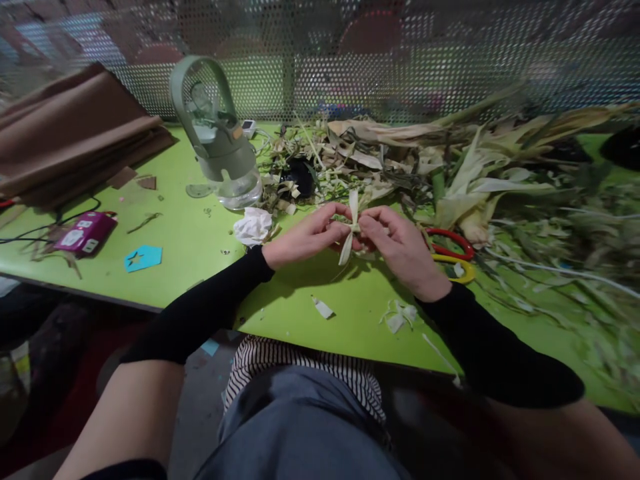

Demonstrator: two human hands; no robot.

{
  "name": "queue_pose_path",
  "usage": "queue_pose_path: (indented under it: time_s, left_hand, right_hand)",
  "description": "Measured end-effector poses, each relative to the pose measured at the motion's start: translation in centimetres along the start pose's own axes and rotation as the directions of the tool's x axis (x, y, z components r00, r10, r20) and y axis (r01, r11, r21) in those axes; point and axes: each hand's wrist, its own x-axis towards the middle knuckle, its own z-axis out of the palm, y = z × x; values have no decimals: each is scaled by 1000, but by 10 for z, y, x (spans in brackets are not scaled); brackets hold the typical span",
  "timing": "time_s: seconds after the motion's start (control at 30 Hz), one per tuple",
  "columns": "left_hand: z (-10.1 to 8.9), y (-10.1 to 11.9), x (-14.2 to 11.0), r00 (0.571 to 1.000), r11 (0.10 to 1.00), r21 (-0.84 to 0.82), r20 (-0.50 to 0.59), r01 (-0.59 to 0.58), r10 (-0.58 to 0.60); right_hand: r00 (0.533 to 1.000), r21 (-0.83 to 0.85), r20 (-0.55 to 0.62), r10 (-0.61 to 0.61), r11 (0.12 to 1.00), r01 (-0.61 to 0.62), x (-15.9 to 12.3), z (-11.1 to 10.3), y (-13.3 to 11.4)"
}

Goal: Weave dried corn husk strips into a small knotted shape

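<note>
A small knotted piece of pale corn husk [354, 227], its strips sticking out up and down from a tied middle, is held between both hands just above the green table [295, 300]. My left hand [316, 235] pinches it from the left with thumb and fingers. From the right, my right hand [397, 243] closes its thumb and forefinger on the same piece; some fingertips are hidden behind it. Red-handled scissors [453, 241] and a yellow handle loop [461, 269] lie beside my right wrist. Husk scraps [323, 307] lie on the table below the hands.
Piled corn husks [480, 180] and shreds spread along the back and right. A green-lidded water bottle [225, 153] stands at the back left, near crumpled white tissue [253, 227]. Leftward are brown paper [75, 133], a purple box [85, 233] and a blue tag [143, 258]. Perforated mesh [310, 60] rises behind.
</note>
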Motion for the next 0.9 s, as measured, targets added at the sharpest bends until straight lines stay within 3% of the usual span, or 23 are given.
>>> queue_pose_path:
  time_s: [0.17, 0.37, 0.6, 0.9]
  left_hand:
    - [6, -2, 2, 993, 999, 33, -117, 38, -34]
    - [8, 4, 1, 967, 998, 61, -254, 17, -1]
    - [9, -1, 2, 969, 993, 121, -248, 17, 14]
    - [-1, 6, -3, 983, 898, 438, -134, -52, 122]
  right_hand:
    - [990, -136, -82, -111, 986, 99, -1, 3, -6]
    - [1000, -18, -14, -23, 1000, 23, 0, 3, 3]
    - [996, -43, -58, -61, 997, 58, -2, 4, -2]
    - [999, -65, -48, -19, 998, 16, -7, 4, -5]
